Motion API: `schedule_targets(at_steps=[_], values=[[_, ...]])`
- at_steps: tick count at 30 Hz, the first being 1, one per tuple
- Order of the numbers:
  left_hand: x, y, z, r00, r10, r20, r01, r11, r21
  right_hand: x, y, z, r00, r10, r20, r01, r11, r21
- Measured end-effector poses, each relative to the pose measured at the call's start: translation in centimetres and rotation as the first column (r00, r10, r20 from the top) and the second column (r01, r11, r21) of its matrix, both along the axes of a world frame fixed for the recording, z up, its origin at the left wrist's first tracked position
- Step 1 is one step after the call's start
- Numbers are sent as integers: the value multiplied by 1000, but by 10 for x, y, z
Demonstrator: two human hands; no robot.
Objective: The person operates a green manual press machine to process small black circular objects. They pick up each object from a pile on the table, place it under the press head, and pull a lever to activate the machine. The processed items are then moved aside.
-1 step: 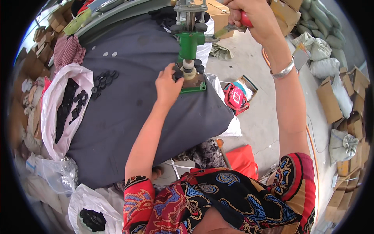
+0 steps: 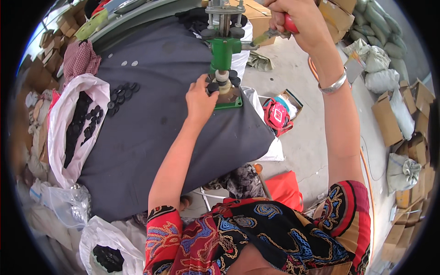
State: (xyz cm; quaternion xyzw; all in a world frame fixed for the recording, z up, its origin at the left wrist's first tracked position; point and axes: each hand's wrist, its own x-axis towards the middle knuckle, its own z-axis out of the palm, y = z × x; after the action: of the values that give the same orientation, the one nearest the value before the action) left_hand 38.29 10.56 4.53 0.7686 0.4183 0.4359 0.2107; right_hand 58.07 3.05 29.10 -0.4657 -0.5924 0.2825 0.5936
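A green hand press point(image 2: 222, 54) stands on the dark cloth-covered table, its small base plate point(image 2: 228, 106) near the table's right edge. Beside the press's lower die, my left hand point(image 2: 200, 101) pinches a black round disc point(image 2: 212, 87) between thumb and fingers. My right hand point(image 2: 302, 20) is raised at the upper right, wrapped round the red ball knob point(image 2: 289, 24) of the press's lever. Under the ram, a pale round die point(image 2: 223, 87) has something dark on it, partly hidden by the disc. More black discs point(image 2: 234, 77) sit just behind the die.
Loose black discs point(image 2: 121, 97) lie on the cloth point(image 2: 151, 114) at left, beside an open white bag point(image 2: 55, 133) of black pieces. Another bag point(image 2: 98, 229) stands lower left. A red bag point(image 2: 285, 190) and a small box point(image 2: 295, 101) are on the floor at right; cartons point(image 2: 387, 121) line the wall.
My left hand has shifted slightly to the right with the black disc, nearer the die. My right hand stays on the lever knob, nearly still.
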Motion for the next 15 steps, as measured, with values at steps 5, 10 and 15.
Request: schedule_targets(at_steps=[5, 10, 15], values=[[21, 3, 1, 999, 30, -45, -29, 999, 24, 2, 0, -2, 1000, 5, -18, -5, 999, 33], [33, 11, -14, 996, 58, 73, -58, 998, -7, -1, 0, -3, 999, 29, -19, -28, 999, 36], [39, 10, -11, 995, 86, 45, -86, 996, 0, -6, -9, -4, 1000, -16, 20, 16, 1000, 14]])
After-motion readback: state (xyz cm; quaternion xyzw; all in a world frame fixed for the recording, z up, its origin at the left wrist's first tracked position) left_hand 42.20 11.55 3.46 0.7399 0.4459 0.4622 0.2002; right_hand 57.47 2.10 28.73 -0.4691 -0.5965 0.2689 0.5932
